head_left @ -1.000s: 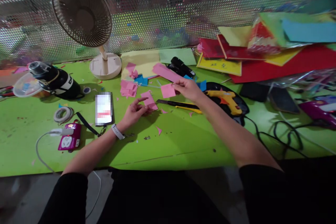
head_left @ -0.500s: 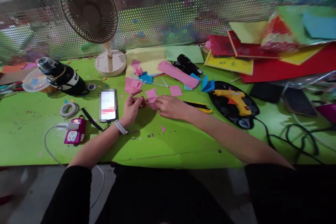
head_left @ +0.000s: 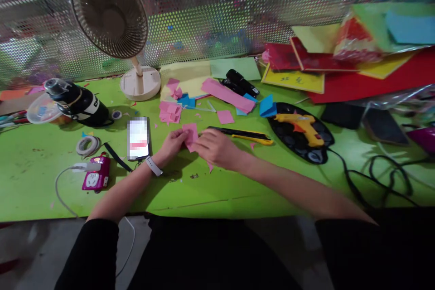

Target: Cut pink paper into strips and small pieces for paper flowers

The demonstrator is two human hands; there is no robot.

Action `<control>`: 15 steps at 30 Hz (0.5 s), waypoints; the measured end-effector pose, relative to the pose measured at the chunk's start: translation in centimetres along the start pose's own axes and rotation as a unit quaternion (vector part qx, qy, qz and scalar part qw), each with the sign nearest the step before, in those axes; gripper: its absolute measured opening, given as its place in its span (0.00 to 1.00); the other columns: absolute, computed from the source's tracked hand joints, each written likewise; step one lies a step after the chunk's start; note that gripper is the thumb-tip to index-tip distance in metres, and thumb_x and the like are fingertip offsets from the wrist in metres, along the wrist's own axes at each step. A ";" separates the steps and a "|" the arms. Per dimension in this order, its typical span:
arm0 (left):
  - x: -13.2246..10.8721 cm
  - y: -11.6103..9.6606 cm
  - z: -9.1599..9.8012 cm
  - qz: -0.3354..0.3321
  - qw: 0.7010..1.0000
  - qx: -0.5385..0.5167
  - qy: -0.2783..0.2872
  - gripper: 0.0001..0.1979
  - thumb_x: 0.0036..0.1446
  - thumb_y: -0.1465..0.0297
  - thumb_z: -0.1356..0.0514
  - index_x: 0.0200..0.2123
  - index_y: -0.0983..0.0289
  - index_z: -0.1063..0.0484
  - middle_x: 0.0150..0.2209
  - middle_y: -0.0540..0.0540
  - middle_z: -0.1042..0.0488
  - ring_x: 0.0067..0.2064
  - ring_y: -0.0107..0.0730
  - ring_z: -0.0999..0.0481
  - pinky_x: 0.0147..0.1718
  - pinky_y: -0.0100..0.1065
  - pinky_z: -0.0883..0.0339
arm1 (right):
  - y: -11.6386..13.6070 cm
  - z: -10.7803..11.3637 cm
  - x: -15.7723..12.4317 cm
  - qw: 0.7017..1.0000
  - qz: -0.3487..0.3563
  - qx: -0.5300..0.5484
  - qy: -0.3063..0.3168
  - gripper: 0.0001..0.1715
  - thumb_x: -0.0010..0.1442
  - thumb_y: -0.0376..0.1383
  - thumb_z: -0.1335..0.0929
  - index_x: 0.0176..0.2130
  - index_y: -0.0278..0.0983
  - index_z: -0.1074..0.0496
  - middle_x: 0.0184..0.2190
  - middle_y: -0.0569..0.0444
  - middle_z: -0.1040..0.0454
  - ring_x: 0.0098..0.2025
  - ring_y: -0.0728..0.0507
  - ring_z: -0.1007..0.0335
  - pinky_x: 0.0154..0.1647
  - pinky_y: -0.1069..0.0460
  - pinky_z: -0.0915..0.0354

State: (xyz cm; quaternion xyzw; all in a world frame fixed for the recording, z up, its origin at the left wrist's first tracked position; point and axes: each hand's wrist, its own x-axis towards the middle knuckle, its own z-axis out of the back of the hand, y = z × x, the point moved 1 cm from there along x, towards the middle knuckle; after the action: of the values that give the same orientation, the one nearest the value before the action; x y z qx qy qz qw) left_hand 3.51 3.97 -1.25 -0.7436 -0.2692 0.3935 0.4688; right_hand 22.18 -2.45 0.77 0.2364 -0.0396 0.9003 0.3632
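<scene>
A small piece of pink paper [head_left: 190,136] is raised just over the green table between my two hands. My left hand [head_left: 174,144] pinches its left side with thumb and forefinger. The fingers of my right hand [head_left: 217,148] are closed at its right edge; their tips are partly hidden. Right behind that hand lies a yellow and black utility knife [head_left: 253,135]. A flat pink square [head_left: 225,117] and a pile of pink pieces [head_left: 170,112] are farther back. Pink scraps lie near my right hand.
To the left stand a fan [head_left: 140,84], a black bottle [head_left: 84,106], a lit phone [head_left: 138,138], a tape roll [head_left: 87,145] and a purple plug adapter [head_left: 97,174]. On the right, a yellow glue gun [head_left: 301,128] rests on a black palette, its cord trailing. A stapler [head_left: 239,82] sits at the back.
My left hand has closed on the pink paper, and a red thing by its fingers no longer shows. The paper has come lower and nearer. More of the utility knife is uncovered.
</scene>
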 end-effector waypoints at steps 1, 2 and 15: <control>0.0 0.0 0.0 -0.019 1.000 -0.002 0.001 0.18 0.61 0.56 0.32 0.31 0.65 0.25 0.25 0.48 0.28 0.25 0.21 0.32 0.27 0.27 0.33 | 0.3 0.0 -0.2 1.000 0.016 0.018 -0.012 0.16 0.71 0.27 0.36 0.47 0.39 0.20 0.42 0.49 0.17 0.43 0.42 0.23 0.54 0.38 0.28; 0.0 0.0 0.0 -0.032 0.999 -0.004 0.002 0.16 0.60 0.57 0.31 0.32 0.65 0.24 0.26 0.48 0.27 0.25 0.21 0.32 0.27 0.27 0.33 | 0.5 0.0 -0.3 0.999 0.016 0.037 -0.026 0.15 0.70 0.28 0.35 0.46 0.39 0.20 0.41 0.50 0.18 0.44 0.42 0.24 0.56 0.37 0.29; -1.0 0.2 -1.3 -0.029 0.988 0.063 0.140 0.24 0.53 0.56 0.26 0.46 0.66 0.20 0.42 0.61 0.18 0.39 0.33 0.19 0.40 0.34 0.27 | -1.9 -0.3 -1.2 0.956 -0.169 0.170 -0.171 0.08 0.68 0.39 0.30 0.36 0.40 0.23 0.50 0.45 0.22 0.54 0.35 0.26 0.55 0.35 0.28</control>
State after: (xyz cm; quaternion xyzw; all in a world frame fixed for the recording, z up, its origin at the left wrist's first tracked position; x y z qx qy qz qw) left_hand 4.00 2.46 -0.78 -0.7524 -0.1971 0.2879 0.5587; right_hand 24.06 -1.72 -0.25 0.4485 0.0927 0.7652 0.4525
